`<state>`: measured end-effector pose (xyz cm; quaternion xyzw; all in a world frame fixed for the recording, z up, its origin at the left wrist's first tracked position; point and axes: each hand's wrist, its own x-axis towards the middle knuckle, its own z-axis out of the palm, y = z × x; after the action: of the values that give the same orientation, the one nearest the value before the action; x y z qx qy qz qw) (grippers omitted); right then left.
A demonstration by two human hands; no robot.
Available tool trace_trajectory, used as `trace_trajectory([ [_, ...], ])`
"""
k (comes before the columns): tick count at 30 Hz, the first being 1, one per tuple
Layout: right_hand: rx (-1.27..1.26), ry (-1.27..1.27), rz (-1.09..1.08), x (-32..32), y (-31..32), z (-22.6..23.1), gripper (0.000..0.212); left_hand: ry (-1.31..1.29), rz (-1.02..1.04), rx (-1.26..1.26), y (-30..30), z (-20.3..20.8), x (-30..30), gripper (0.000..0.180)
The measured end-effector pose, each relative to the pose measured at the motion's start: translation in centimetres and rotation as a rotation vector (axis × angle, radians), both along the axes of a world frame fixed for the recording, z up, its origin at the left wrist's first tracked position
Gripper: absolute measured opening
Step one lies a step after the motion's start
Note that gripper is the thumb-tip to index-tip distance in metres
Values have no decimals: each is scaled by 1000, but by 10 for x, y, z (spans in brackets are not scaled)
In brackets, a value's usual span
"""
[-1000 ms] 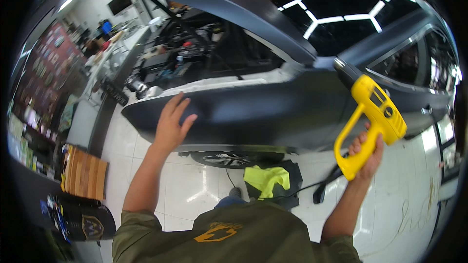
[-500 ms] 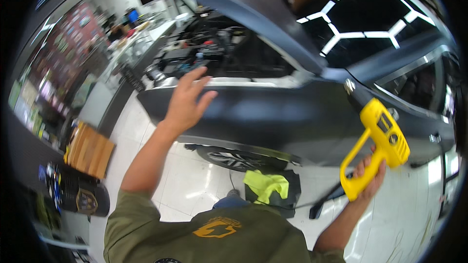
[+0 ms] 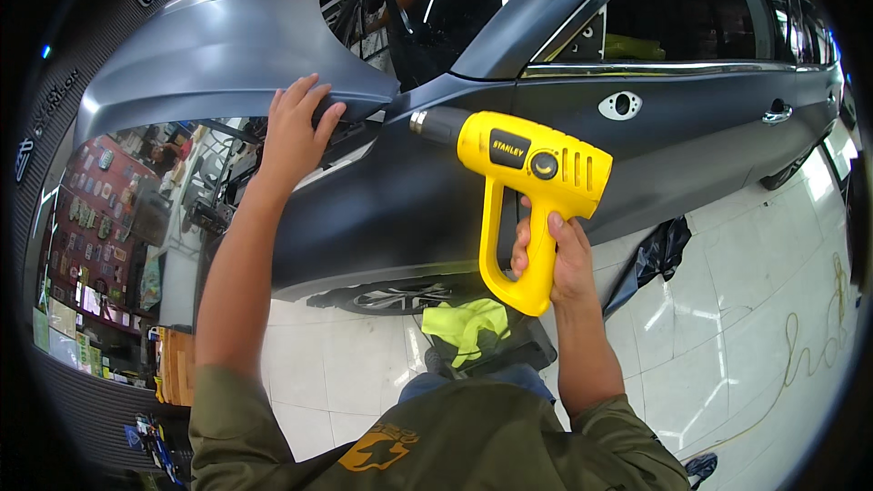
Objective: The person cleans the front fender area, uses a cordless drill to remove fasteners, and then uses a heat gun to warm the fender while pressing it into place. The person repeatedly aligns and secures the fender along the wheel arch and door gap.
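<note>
My right hand is wrapped around the grip of a yellow heat gun. Its dark nozzle with a metal tip points left, toward the rear corner of the car's raised hood. My left hand has its fingers stretched out and somewhat spread at the hood's lower edge. The fingertips overlap the matte dark grey panel and seem to rest on it. Below the hood lies the car's front fender, also matte dark grey. The palm side of my left hand is hidden.
A front wheel shows under the fender. Near my feet, a lime-green cloth lies on a dark, low object. Black sheeting is on the floor beside the car. A thin cord trails across the tiles at right. A wooden box-like piece stands at left.
The view has swung, bringing the hood and door fully in. The heat gun has gone from tilted at the right to nearly level, nozzle leftward. My left hand has come to the hood edge.
</note>
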<state>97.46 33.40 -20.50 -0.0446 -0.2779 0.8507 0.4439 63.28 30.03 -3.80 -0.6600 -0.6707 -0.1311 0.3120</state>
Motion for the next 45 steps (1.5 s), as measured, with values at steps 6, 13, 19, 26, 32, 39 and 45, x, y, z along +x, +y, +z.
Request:
trace_trajectory([
  [6,17,-27,-1,-5,21,6,39,61,127,-82,44,-3,-8,44],
  [13,44,-94,17,-1,27,10,36,79,296,-208,67,-4,1,59],
  [19,-8,10,-42,17,28,17,33,-89,583,-431,117,5,16,84],
  [26,-45,-42,-115,27,19,-5,40,-119,699,-497,147,1,29,85],
  [32,1,45,-98,27,17,5,39,-71,621,-316,154,-25,20,83],
  [39,-9,18,16,10,16,11,30,-358,21,141,88,18,3,55],
  [45,52,-40,11,-13,5,1,37,-135,35,151,26,24,-30,47],
])
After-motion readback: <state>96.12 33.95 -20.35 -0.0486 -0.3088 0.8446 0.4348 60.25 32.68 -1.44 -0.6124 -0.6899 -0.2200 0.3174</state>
